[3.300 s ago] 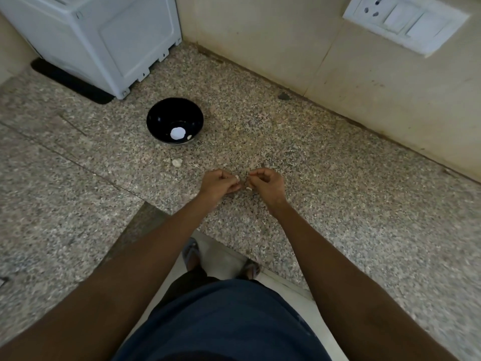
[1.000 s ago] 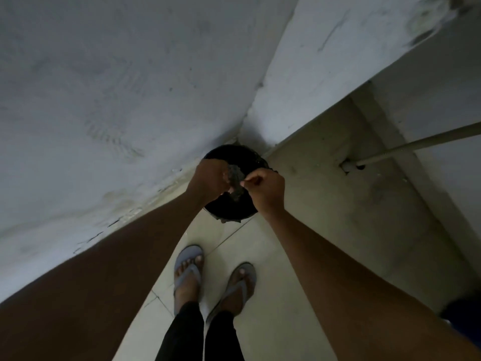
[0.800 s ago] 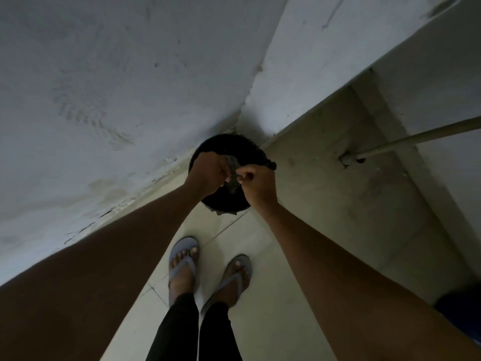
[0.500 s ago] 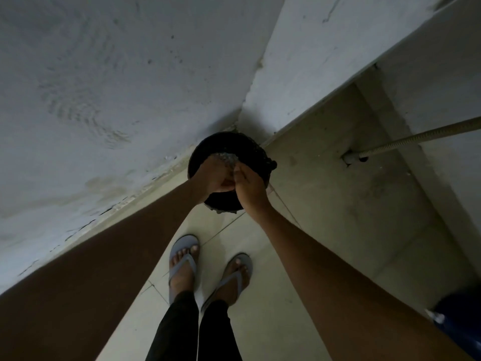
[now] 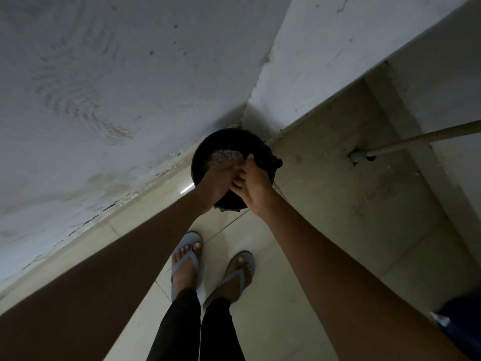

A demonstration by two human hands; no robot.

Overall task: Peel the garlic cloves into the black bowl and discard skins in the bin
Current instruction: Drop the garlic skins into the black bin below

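Observation:
A round black bin (image 5: 208, 148) stands on the floor in the corner of two walls, with pale, shiny scraps (image 5: 225, 155) inside it. Both my hands hang over its near rim and touch each other. My left hand (image 5: 217, 179) lies palm down with the fingers stretched toward the right hand. My right hand (image 5: 256, 182) has its thumb raised and its fingers bent against the left fingers. No garlic skin shows between them in the dim light. The black bowl and the garlic cloves are out of view.
My two feet in grey flip-flops (image 5: 186, 259) stand on pale floor tiles just behind the bin. A ribbed hose (image 5: 416, 140) runs from the floor at the right. A dark blue object (image 5: 460, 327) sits at the lower right edge. White walls rise at the left and behind.
I have gone from the granite counter to the bin on the floor. Over the last second my hands moved from pinching apart above the bin to pressing together lower over it.

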